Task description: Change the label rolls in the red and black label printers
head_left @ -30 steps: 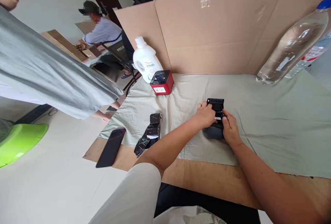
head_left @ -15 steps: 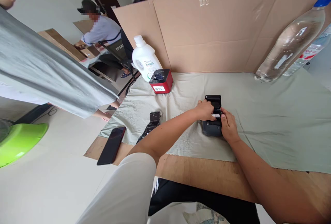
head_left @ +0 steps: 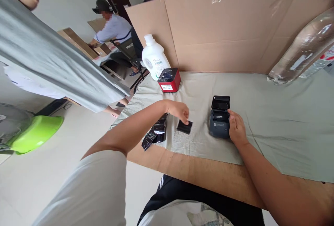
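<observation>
A small portable label printer (head_left: 219,128), dark grey, stands on the cloth with its black lid (head_left: 220,103) raised. My right hand (head_left: 238,128) is against its right side, fingers along the edge near the hinge, holding it. My left hand (head_left: 180,111) is closed in a pinch on a small black glossy strip (head_left: 184,127), just above the cloth to the printer's left. Beside and partly under my left forearm lies a crumpled length of black glossy strip (head_left: 156,135).
A red and black box-shaped device (head_left: 169,80) stands before a white jug (head_left: 156,57). Large clear bottles (head_left: 302,48) lean at the right by the cardboard screen (head_left: 235,27). A co-worker (head_left: 112,27) sits behind; another person stands at left near a green basin (head_left: 39,132).
My left hand has left the printer's open compartment and moved left with the black strip piece. My right hand stays at the printer. The phone at the table's left edge no longer shows.
</observation>
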### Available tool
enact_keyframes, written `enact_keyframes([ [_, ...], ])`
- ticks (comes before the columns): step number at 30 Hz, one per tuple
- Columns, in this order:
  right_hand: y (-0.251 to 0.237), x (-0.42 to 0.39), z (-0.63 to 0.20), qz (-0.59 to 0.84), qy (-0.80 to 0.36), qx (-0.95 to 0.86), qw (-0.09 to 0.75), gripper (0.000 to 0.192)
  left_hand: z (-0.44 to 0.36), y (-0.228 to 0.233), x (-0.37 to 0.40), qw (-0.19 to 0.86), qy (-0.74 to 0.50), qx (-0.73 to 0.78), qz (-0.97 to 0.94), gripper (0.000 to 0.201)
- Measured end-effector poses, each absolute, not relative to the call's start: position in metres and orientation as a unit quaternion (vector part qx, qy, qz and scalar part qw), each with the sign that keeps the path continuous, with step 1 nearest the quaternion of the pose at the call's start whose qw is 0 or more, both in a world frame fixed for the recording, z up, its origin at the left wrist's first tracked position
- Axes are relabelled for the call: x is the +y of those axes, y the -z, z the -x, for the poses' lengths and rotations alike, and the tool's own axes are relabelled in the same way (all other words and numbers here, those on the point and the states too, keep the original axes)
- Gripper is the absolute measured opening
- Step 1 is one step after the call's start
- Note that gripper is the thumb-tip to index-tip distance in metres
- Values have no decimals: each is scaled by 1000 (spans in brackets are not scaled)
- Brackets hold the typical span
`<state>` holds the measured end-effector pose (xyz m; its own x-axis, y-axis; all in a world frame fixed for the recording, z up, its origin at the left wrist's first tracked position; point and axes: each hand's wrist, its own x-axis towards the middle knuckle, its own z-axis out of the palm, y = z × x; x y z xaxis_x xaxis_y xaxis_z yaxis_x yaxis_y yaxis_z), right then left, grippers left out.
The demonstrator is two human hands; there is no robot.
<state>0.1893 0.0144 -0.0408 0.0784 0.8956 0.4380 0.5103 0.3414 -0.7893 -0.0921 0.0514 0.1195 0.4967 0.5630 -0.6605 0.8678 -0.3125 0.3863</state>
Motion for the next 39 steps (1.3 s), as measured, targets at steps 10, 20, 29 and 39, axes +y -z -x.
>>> enact_keyframes([
  [10, 43, 16, -189, 540, -191, -650, 499, 56, 150, -92, -25, 118, 241, 535, -801, 80],
  [20, 42, 16, -189, 543, -199, -649, 494, 54, 153, -65, -93, 40, 179, 645, -742, 49],
  [29, 40, 14, -187, 552, -209, -643, 489, 52, 130, -111, -110, 344, 171, 588, -712, 51],
  [39, 43, 15, -189, 539, -210, -639, 507, 49, -34, -84, 11, 198, -146, 577, -779, 43],
])
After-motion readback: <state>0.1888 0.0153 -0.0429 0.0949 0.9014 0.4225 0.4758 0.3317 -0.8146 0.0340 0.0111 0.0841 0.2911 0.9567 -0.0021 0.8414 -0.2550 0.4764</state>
